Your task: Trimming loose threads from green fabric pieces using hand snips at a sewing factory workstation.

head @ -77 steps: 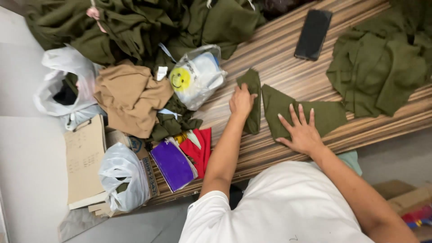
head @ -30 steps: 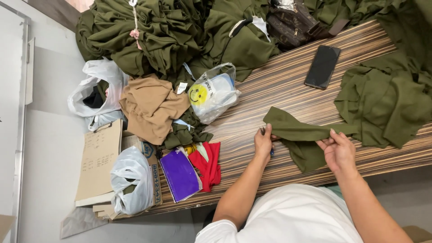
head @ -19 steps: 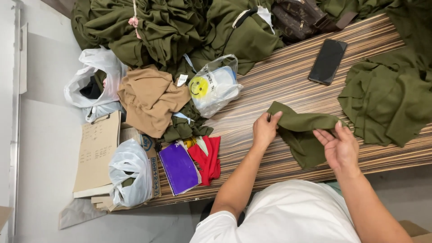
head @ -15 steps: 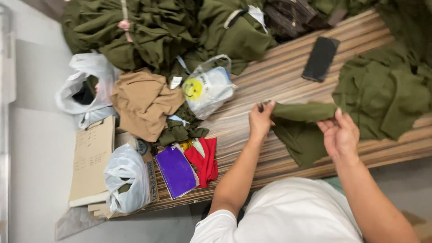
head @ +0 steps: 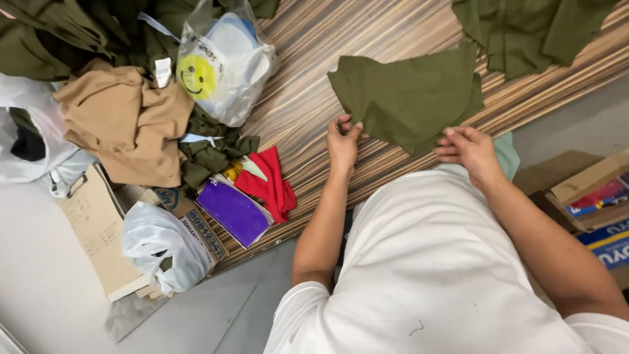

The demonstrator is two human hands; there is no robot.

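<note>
Head view: left hand [head: 343,143] pinches the near-left edge of the olive cloth piece [head: 407,98]; right hand [head: 470,149] pinches its near-right edge. Cloth lies flat on the striped table [head: 308,78], beside the smiley bag [head: 223,62].

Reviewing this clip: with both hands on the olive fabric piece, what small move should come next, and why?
Probably lay the olive fabric piece flat on the striped table and smooth it: left hand and right hand pinch only its near edges.
</note>
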